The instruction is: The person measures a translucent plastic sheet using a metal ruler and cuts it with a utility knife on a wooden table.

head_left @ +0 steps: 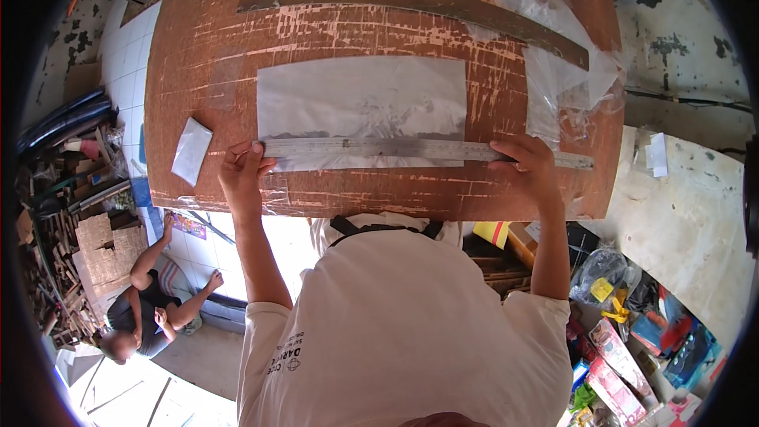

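The left hand (243, 176) rests on the near part of the worn wooden table (198, 71), its fingertips pressed flat on the left end of a long steel ruler (419, 150), fingers curled together rather than spread. The right hand (526, 164) lies palm down on the ruler toward its right end, fingers close together and bearing on the metal; neither hand pinches or lifts anything. The ruler runs from nine o'clock to three o'clock across the table, lying over the near edge of a clear plastic sheet (364, 99) that spreads toward twelve o'clock from it. At nine o'clock from the left hand, apart from it, sits a small white packet (192, 150). Beyond the sheet, at twelve o'clock, a long dark metal strip (411, 4) slants across the table. At two o'clock from the right hand is a crumpled pile of clear plastic bags (565, 71). Off the table, at seven o'clock, another person (146, 308) sits on the floor.
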Demonstrator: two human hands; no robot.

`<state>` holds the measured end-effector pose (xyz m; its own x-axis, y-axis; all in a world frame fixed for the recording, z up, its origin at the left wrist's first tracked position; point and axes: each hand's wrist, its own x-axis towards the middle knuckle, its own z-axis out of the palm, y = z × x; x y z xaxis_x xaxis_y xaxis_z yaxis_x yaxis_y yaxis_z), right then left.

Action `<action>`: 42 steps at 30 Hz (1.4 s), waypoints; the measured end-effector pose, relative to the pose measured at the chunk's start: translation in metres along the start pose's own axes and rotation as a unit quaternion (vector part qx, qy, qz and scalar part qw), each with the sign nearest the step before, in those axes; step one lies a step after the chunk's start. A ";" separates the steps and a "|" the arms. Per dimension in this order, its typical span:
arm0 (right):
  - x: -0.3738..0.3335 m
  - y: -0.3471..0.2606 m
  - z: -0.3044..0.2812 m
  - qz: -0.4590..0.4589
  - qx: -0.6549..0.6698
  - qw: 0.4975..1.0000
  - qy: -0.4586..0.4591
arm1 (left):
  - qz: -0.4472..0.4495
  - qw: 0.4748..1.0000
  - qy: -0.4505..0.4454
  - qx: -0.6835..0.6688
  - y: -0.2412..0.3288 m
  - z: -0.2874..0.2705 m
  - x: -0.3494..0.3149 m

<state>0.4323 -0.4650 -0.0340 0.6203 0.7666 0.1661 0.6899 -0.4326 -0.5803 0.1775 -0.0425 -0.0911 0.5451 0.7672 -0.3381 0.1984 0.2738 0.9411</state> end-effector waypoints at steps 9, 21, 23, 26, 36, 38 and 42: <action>-0.009 0.021 0.019 0.087 0.134 0.987 -0.021 | 0.013 0.986 -0.017 0.165 -0.003 -0.009 0.006; -0.010 0.035 0.024 0.117 0.147 0.980 -0.061 | 0.004 0.974 -0.023 0.225 0.003 -0.005 0.001; -0.008 0.033 0.024 0.120 0.152 0.979 -0.065 | -0.006 0.970 -0.018 0.242 0.007 -0.004 -0.002; -0.006 0.031 0.024 0.107 0.147 0.981 -0.065 | 0.013 0.963 -0.015 0.268 0.005 -0.008 0.000; -0.004 0.031 0.031 0.116 0.142 0.981 -0.064 | -0.004 0.963 -0.007 0.270 0.000 -0.012 0.004; -0.004 0.031 0.032 0.122 0.142 0.980 -0.063 | 0.027 0.963 -0.018 0.269 -0.007 -0.015 0.006; -0.005 0.031 0.035 0.128 0.138 0.980 -0.057 | 0.016 0.960 -0.010 0.280 -0.008 -0.014 0.007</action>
<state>0.4377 -0.4655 -0.0804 0.7029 0.7050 -0.0946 0.3803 -0.4848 -0.7876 0.1678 -0.0310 -0.1012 0.5733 0.7568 -0.3141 0.5847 -0.1094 0.8038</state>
